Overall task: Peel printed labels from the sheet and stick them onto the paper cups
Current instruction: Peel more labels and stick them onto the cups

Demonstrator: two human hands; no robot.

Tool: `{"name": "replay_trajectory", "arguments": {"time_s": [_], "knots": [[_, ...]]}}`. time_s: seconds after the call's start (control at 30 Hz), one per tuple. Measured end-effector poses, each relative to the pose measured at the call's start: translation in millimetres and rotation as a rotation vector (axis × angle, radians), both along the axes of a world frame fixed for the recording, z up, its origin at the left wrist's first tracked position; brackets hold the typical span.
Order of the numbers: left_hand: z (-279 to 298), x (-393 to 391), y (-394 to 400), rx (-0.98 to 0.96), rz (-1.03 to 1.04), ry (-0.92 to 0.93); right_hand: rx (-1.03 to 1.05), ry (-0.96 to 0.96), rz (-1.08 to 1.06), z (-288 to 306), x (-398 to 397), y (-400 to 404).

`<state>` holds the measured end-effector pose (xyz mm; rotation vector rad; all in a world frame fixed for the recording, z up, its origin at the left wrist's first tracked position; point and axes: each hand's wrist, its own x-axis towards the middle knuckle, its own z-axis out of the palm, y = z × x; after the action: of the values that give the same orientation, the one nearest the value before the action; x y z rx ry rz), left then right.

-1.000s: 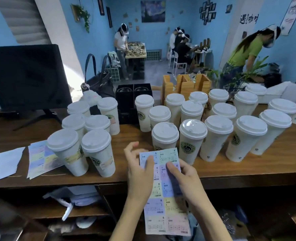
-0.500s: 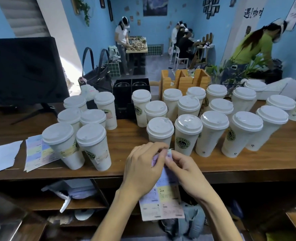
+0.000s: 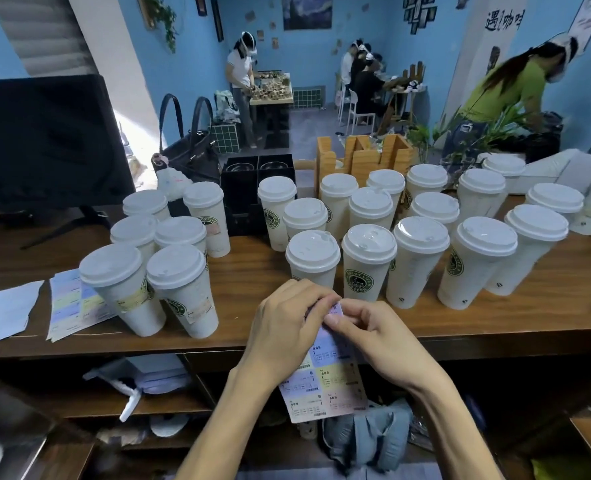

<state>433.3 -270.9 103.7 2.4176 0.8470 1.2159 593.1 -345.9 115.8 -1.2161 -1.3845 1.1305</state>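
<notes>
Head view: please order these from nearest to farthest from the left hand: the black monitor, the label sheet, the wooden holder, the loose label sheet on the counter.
1. Label sheet, held by the left hand.
2. Loose label sheet on the counter, far left.
3. Wooden holder, behind the cups.
4. Black monitor, back left.

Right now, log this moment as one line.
step: peeling label | left hand: grips label sheet | right hand: pinches sheet's top edge | cups: waiting

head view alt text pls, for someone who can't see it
Two hands, left hand and right hand, pinch the top of a label sheet at a wooden counter crowded with lidded paper cups; two near-left cups already carry labels.
</notes>
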Motion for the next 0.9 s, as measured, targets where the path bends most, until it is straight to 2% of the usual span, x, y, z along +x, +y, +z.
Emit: {"name": "replay_trajectory", "arguments": {"time_s": [0.27, 0.9], "knots": [[-0.7, -0.8, 5.2, -0.075, -0.002, -0.002, -0.009, -0.093, 0.049, -6.2, 8.7, 2.2], [6.6, 2.8, 5.9, -0.133, 0.021, -0.053, -0.070, 0.093, 0.006, -5.3, 19.6, 8.9]]}}
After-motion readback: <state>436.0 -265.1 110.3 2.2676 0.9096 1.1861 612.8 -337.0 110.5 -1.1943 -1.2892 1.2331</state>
